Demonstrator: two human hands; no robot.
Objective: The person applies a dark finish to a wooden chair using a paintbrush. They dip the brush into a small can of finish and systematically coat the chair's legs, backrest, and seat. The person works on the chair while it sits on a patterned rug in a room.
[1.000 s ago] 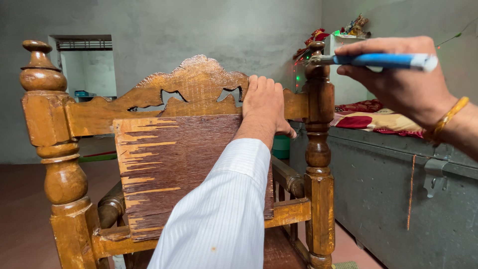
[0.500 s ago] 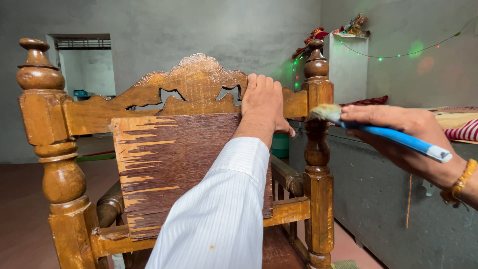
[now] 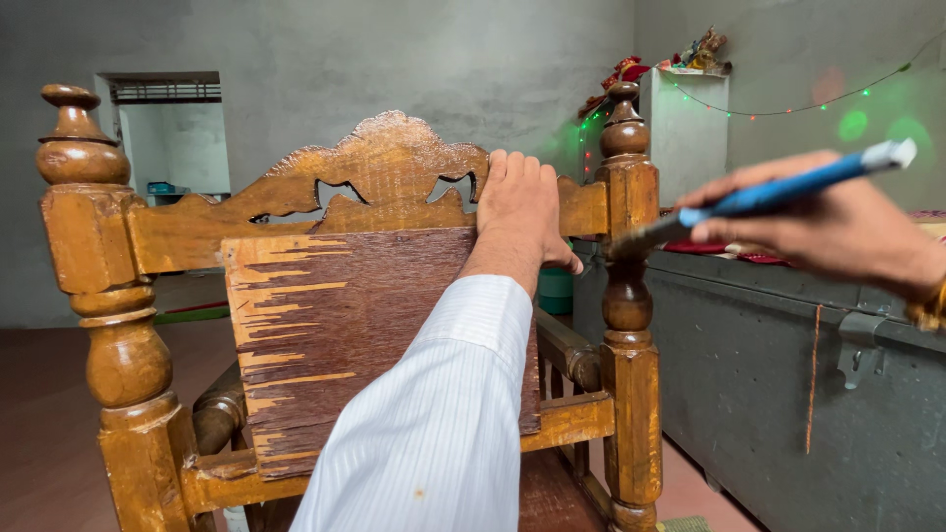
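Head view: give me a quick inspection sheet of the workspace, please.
Surface: reddish floor, bare where seen.
Job's things: wooden chair, back panel veneer chipped; blue-handled brush, bristles at the right post.
Clutter: nothing seen.
Grippers: left hand on top rail; right hand grips the brush.
Cables: string lights along wall.
Surroundings: grey metal trunk, doorway, decorated shelf.

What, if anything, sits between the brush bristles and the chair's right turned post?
Nothing visible. The right hand holds the blue-handled paintbrush with its bristles right at the brown turned wooden chair post. The left hand rests on the carved top rail, clear of it.
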